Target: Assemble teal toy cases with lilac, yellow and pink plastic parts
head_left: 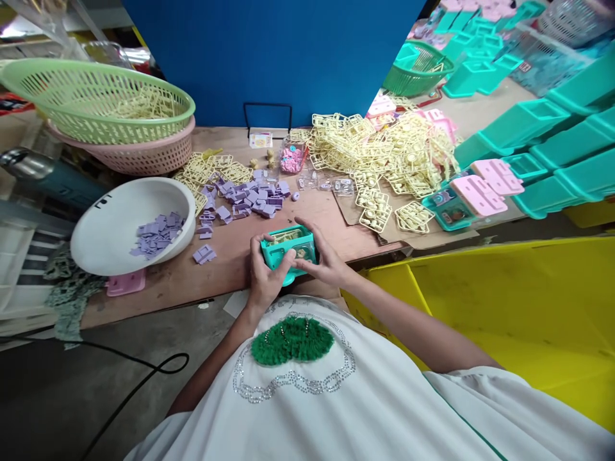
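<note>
Between both hands, at the table's front edge, is a small turquoise plastic box (275, 254) with an open top. Pale yellow plastic parts (283, 237) show inside it, and a clear window is on its near side. My left hand (265, 274) grips its left end, thumb across the front. My right hand (327, 259) wraps its right end, with the thumb pressed on the front near the window. Beyond the box lie many loose lilac plastic pieces (250, 197). A heap of cream plastic part frames (384, 150) spreads to the right.
On the left stand a white bowl (91, 237) with lilac pieces, stacked green (144, 128) and pink (139, 157) baskets, and a steel-topped bottle (43, 169). A blue panel (273, 57) rises behind. Turquoise boxes (567, 157) are stacked right, above a yellow bin (519, 294).
</note>
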`<act>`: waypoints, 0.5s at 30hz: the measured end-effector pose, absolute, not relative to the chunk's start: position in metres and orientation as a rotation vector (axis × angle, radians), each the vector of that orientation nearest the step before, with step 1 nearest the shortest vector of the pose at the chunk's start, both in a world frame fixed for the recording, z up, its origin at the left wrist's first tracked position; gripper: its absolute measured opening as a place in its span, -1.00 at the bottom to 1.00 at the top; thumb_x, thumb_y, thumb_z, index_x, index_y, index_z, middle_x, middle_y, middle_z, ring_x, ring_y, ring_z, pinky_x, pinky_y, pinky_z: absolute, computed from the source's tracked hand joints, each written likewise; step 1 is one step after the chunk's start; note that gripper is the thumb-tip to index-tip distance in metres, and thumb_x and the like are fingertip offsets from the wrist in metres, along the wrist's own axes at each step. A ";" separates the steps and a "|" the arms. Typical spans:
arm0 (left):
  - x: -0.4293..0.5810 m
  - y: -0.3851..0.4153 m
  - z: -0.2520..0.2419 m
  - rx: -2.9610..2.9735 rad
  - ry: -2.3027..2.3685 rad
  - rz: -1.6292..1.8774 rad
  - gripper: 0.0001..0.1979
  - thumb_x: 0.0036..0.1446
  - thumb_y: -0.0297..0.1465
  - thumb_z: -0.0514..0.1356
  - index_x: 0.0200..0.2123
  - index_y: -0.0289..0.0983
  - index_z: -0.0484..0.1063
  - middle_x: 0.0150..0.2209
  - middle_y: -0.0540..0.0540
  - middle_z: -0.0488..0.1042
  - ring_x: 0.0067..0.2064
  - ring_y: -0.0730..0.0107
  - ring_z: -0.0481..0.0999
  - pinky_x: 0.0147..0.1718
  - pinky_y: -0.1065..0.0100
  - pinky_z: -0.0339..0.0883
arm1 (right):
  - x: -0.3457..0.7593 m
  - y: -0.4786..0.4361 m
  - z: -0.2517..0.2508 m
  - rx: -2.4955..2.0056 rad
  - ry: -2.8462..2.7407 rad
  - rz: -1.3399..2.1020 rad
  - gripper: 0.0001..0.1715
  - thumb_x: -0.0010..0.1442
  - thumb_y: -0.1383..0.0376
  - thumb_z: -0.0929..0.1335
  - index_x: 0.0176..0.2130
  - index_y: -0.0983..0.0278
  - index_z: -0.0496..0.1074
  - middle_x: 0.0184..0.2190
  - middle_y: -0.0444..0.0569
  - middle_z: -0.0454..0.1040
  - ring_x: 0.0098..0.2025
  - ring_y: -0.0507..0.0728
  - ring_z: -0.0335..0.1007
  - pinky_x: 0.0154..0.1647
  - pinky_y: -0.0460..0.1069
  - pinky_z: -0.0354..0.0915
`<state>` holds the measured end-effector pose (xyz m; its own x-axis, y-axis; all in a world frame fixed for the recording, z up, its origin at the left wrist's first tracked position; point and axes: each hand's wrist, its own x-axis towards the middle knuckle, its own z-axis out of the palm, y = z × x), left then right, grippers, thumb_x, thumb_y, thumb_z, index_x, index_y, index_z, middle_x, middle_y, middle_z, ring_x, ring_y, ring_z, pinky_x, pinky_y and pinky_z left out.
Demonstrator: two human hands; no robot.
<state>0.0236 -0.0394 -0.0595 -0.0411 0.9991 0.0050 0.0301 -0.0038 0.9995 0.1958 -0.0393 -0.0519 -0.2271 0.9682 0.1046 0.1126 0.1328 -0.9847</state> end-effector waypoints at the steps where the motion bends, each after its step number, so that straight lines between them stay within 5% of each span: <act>1: 0.022 -0.038 -0.060 1.196 1.237 1.210 -0.51 0.10 -0.20 0.44 -0.04 -0.16 0.28 -0.16 0.01 0.48 -0.23 0.39 0.57 -0.23 0.39 0.49 | 0.197 -0.038 -0.052 -1.096 -1.497 1.253 0.26 0.13 -0.24 0.53 0.53 0.11 0.04 0.51 0.13 0.12 0.51 0.39 0.08 0.50 0.27 0.18; 6: 0.010 -0.030 -0.065 1.168 1.140 1.172 -0.63 0.22 -0.17 0.35 -0.01 -0.16 0.34 -0.10 -0.02 0.48 -0.10 0.36 0.55 -0.10 0.39 0.47 | 0.194 -0.033 -0.055 -1.138 -1.409 1.288 0.43 -0.01 -0.23 0.60 0.55 0.10 -0.02 0.51 0.17 0.11 0.37 0.38 0.32 0.36 0.24 0.38; 15: 0.009 -0.029 -0.068 1.169 1.145 1.206 -0.68 0.23 -0.19 0.34 -0.05 -0.17 0.37 -0.17 0.00 0.50 -0.17 0.37 0.53 -0.18 0.43 0.44 | 0.187 -0.036 -0.055 -1.197 -1.480 1.115 0.14 0.16 0.00 0.54 0.51 0.17 0.08 0.40 0.17 0.31 0.33 0.32 0.38 0.34 0.19 0.40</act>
